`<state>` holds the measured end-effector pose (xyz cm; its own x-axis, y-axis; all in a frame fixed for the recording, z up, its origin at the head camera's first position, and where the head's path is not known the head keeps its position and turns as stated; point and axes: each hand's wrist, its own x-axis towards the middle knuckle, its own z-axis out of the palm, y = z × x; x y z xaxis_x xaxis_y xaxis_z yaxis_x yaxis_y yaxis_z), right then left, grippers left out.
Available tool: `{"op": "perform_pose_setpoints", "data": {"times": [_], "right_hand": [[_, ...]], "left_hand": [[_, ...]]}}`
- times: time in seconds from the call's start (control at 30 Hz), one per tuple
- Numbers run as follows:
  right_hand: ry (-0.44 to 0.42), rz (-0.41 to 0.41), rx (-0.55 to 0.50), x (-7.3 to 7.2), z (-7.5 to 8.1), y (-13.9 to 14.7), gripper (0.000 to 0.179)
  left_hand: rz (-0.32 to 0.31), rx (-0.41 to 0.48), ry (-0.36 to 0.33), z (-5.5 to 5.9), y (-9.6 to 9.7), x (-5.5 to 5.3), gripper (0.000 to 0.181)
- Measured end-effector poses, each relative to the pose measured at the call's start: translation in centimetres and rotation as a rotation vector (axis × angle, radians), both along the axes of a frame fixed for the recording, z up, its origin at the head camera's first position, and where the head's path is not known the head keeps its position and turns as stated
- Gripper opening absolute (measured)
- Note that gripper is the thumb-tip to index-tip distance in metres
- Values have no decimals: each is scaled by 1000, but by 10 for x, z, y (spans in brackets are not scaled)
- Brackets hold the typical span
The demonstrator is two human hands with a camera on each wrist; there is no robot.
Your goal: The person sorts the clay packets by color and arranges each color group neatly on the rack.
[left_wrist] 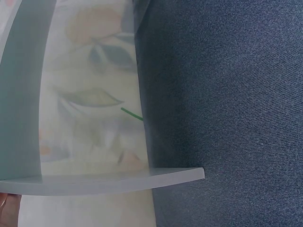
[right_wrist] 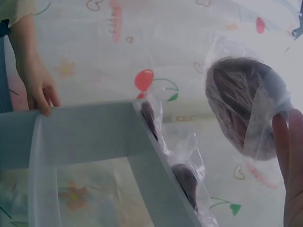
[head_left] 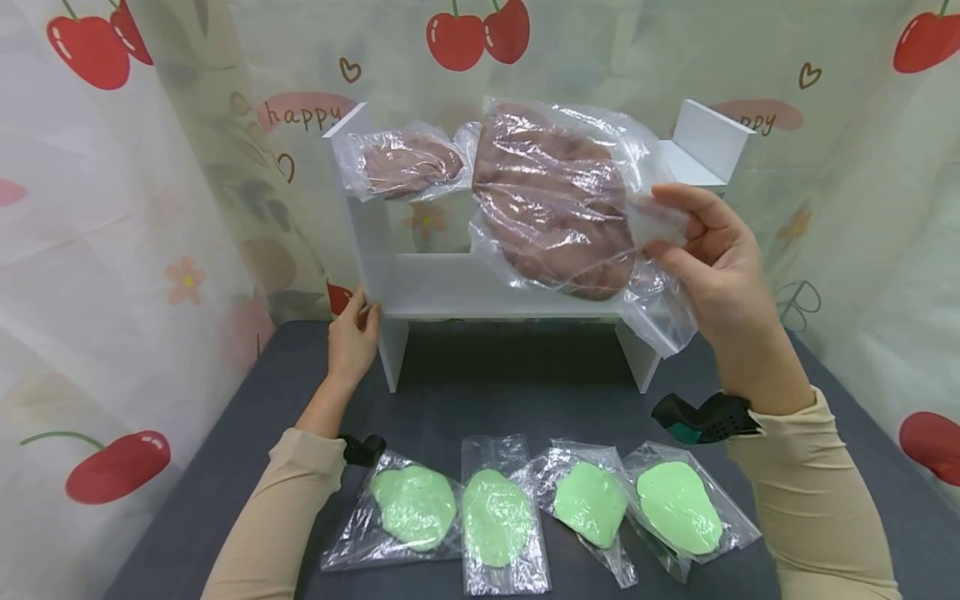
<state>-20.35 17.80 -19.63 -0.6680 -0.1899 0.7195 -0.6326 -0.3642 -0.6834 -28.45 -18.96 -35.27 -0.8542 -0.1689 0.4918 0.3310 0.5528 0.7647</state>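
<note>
My right hand [head_left: 723, 258] pinches the edge of a clear plastic bag holding a flat brown dough-like lump [head_left: 555, 204], raised in front of the white shelf. Part of this bag [right_wrist: 244, 106] also shows in the right wrist view, beside the fingers. At the left side panel of the white shelf [head_left: 495, 287], my left hand [head_left: 352, 342] touches the panel with its fingertips. Another bagged brown lump [head_left: 412, 162] lies on the top board at the left. The right wrist view shows a second one [right_wrist: 184, 182] farther along that board, hidden behind the held bag in the head view.
Several clear bags with flat green lumps [head_left: 495, 517] lie in a row at the front of the dark table [head_left: 517, 408]. A printed curtain [head_left: 585, 50] hangs behind and at both sides. The shelf's right end panel [head_left: 712, 142] stands up beyond the held bag.
</note>
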Motion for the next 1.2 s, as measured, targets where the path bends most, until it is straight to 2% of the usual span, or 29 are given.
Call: {"op": "perform_pose_setpoints", "data": {"times": [0.13,0.33,0.5,0.67,0.8,0.97,1.1,1.2], "right_hand": [[-56,-51,-61,-8,12,1,49],[-112,-78,-148,-26,23,5,46],[-220,-90,-250,-40,32,12,44],[-323,-117,-292,-52,41,22,45],[-359,-120,-320,-62,46,28,45],[-413,-140,-319,-74,48,30,44],[-470,-178,-280,-82,47,28,45],[-493,-238,-219,-85,44,27,46]], "left_hand": [[-1,2,7,0,0,-1,46],[-6,5,10,-1,0,-1,47],[-6,7,6,0,0,-1,46],[-6,2,6,0,0,-1,46],[-9,-5,10,0,0,0,46],[-16,-2,4,0,-1,1,47],[-9,-2,-1,0,0,1,47],[-3,1,-3,0,0,1,47]]}}
